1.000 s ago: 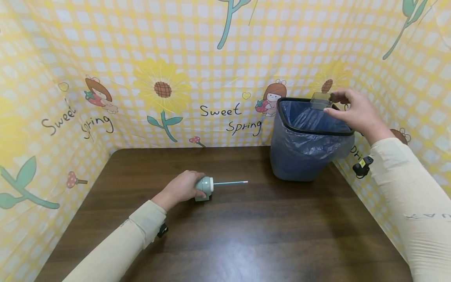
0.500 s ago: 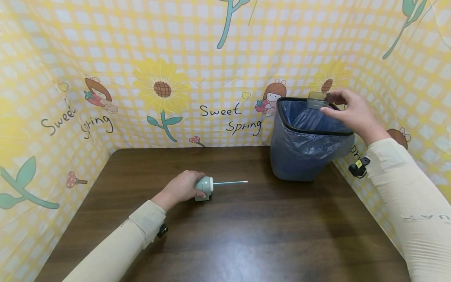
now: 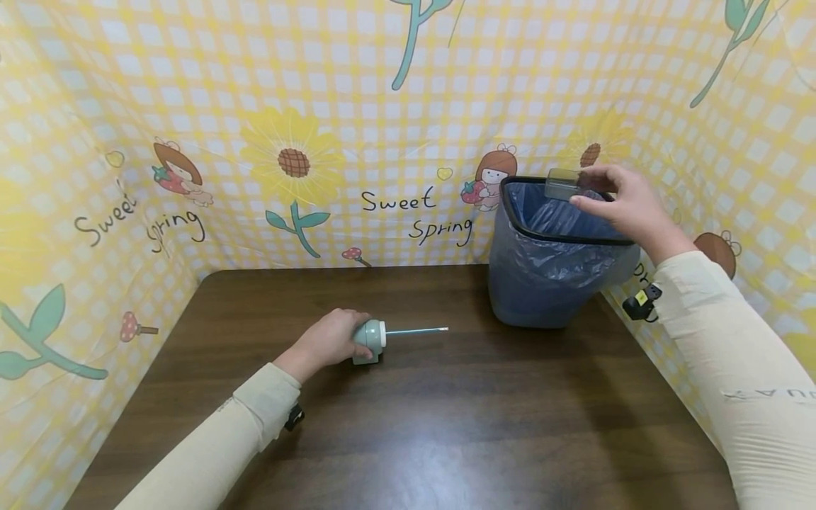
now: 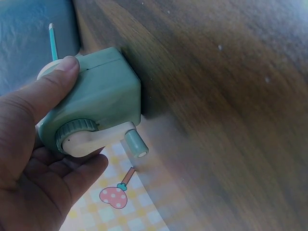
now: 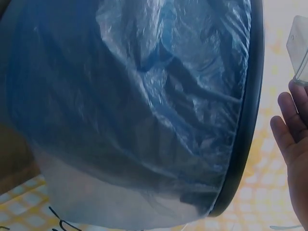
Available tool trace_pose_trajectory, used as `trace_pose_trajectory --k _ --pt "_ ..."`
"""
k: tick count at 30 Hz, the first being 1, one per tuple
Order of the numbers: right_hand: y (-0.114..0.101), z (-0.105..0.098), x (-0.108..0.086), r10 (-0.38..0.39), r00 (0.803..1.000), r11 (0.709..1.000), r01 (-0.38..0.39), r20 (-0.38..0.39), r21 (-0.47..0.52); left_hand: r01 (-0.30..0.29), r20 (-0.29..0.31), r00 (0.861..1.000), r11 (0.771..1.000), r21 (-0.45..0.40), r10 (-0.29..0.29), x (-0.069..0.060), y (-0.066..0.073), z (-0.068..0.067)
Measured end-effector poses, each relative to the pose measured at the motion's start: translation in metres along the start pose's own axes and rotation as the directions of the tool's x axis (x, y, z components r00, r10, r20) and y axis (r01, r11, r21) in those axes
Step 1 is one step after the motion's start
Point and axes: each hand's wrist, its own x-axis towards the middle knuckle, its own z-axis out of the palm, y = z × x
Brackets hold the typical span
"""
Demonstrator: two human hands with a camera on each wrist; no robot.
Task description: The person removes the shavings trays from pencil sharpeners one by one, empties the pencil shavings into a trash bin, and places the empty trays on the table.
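Beyond the bare counter (image 3: 433, 432), I'm seeing the bin (image 3: 532, 290) standing at the back right, its bag (image 3: 529, 202) lining it. My left hand (image 3: 328, 338) is gripping the sharpener (image 3: 367, 340) low at the counter; my right hand (image 3: 634, 205) is pinching the clear box (image 3: 561, 185) over the bin's mouth. Careful: a slackening pinch could be losing the box into the bag, and a bumped rim could be jolting it free. The pencil (image 3: 417, 331) is jutting sideways, so a twisting grip could be snapping its hidden lead.
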Motion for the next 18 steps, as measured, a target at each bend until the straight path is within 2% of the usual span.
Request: trace_pose_trajectory --k 11,18 --pt "-0.015 0.009 0.004 0.003 0.999 0.999 -0.005 0.047 0.043 -0.008 -0.002 1.0 1.0 -0.005 0.008 -0.001 0.0 0.0" --pt "-0.027 0.01 0.013 -0.05 0.998 0.997 0.048 0.026 0.067 -0.005 -0.006 1.0 1.0 -0.01 0.005 -0.001 0.002 -0.001"
